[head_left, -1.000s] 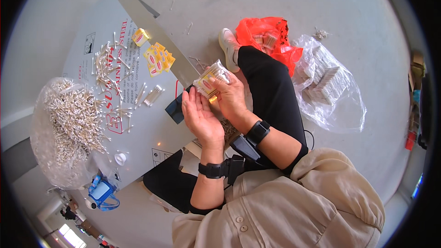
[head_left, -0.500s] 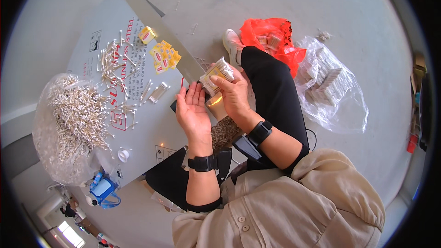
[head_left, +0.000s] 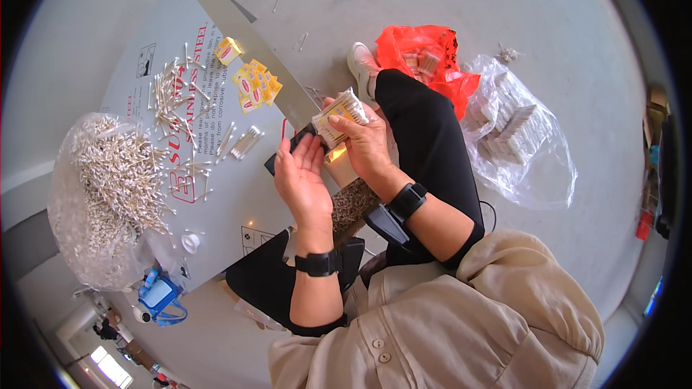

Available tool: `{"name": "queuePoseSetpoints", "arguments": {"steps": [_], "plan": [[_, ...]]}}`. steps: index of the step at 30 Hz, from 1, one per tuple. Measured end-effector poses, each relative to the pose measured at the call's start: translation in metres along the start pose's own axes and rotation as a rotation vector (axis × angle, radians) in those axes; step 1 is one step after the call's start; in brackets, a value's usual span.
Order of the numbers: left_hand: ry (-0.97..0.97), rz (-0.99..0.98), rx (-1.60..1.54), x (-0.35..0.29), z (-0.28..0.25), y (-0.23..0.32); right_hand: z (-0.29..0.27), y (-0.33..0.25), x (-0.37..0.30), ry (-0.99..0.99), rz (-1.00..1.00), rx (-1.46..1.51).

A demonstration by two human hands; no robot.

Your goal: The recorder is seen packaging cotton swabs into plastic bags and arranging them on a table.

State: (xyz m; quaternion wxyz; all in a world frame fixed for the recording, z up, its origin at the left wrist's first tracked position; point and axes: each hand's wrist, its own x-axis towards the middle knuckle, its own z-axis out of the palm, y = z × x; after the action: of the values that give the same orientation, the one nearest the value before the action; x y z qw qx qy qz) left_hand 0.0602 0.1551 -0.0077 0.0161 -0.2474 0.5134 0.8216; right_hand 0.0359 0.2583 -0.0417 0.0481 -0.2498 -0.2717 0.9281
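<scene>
while the right hand grips a swab pack in the head view, thumb across its front and fingers behind, the left hand is empty, palm up, fingers extended and fairly close together. the pack is tilted, yellow label on it, white swab tips showing at the upper right end. left fingertips are right by the pack's lower left side; can't tell if they touch. a warm bright patch shows just under the pack, source unclear. brown textured thing sits lower, between the forearms, partly hidden.

black straps on both wrists: left strap, right strap.

table is grey with printed film, left of the hands. on it: loose swabs scattered, a small bundle near the left hand, yellow cards fanned and overlapping, yellow box just beyond them, white ring near the front edge. big swab heap in a clear bag at far left. blue pouch just below it.

on the floor, right of the knee: red bag with packs inside, next to a clear sack of stacked white bundles. pale shoe is left of the red bag.
</scene>
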Motion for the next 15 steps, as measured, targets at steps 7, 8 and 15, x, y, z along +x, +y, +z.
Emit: {"name": "queuePoseSetpoints", "arguments": {"steps": [7,8,15], "plan": [[-0.105,-0.131,-0.055,-0.002,-0.003,0.000,-0.002,0.002,0.001,-0.043,-0.018,-0.121],[-0.106,-0.131,-0.054,0.000,-0.003,0.001,-0.002,0.001,0.002,-0.037,-0.009,-0.120],[-0.145,-0.151,-0.023,0.008,-0.007,0.005,-0.003,0.001,0.002,-0.033,0.002,-0.155]]}}
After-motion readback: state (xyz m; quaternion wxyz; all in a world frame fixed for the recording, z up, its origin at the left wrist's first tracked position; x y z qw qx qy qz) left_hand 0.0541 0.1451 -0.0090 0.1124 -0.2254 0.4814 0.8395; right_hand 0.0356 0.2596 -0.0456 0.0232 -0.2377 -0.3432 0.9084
